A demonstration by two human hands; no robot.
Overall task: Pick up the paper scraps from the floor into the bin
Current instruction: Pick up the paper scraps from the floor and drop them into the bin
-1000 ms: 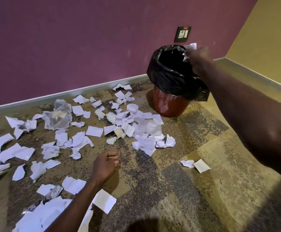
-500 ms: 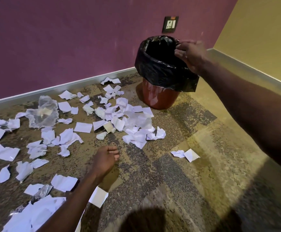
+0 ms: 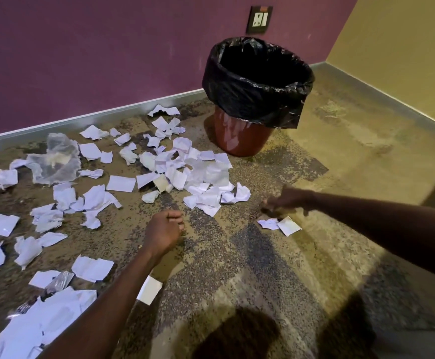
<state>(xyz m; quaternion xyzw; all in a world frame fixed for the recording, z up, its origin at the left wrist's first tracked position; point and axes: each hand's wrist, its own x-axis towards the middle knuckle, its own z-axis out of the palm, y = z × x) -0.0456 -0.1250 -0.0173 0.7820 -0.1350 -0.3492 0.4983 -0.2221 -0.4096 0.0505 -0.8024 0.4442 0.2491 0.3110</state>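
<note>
The right hand (image 3: 283,203) hung blurred just above two paper scraps (image 3: 279,224); I could not tell whether it grasped anything. The left hand (image 3: 165,230) hovered loosely curled, empty. Both were well in front of the bin (image 3: 239,141), more scraps lying left of it.

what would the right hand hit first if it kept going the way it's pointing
The right hand points left and slightly down, just above the two stray scraps. Straight on, it would probably meet the edge of the big scrap pile, though depth is hard to judge.
</note>
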